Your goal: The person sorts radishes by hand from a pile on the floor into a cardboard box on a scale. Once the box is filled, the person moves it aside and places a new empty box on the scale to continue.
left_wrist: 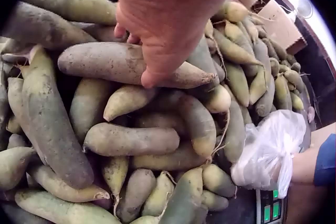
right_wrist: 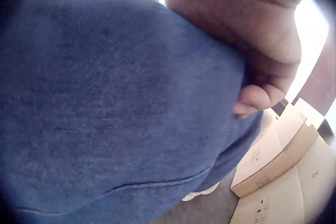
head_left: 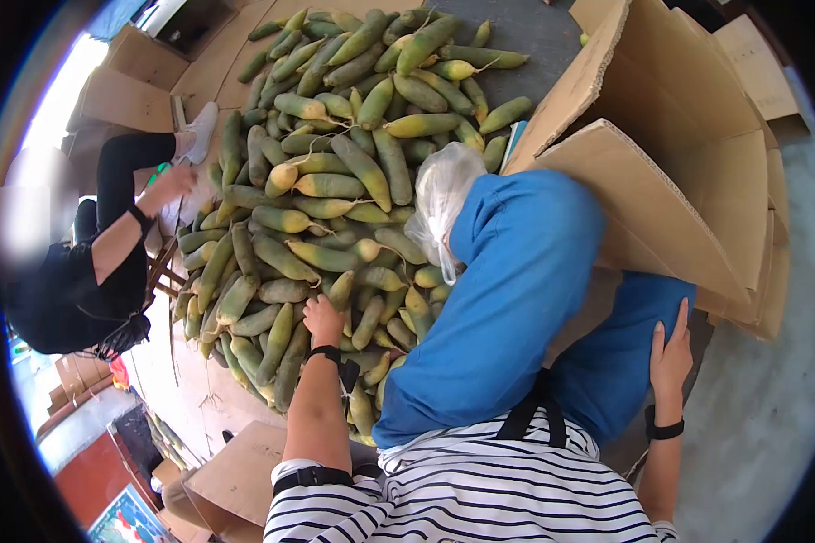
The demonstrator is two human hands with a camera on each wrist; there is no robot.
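Observation:
A big heap of green radishes (head_left: 317,172) spreads in front of me. My left hand (head_left: 324,319) is at the near side of the heap. In the left wrist view that left hand (left_wrist: 160,29) reaches down over a long, soil-dusted radish (left_wrist: 102,61), its thumb on the near side and its fingers curled over the far side. The gripped radish lies across other radishes. My right hand (head_left: 670,362) rests on the blue trousers (head_left: 638,308) at the right leg. In the right wrist view the right hand (right_wrist: 247,40) lies along the cloth with fingers bent over the edge.
An opened cardboard box (head_left: 670,181) stands at my right. A clear plastic bag (head_left: 444,199) covers my foot beside the heap. Another person (head_left: 91,235) sits at the left edge of the radishes. A scale with green digits (left_wrist: 270,205) shows near the bagged foot.

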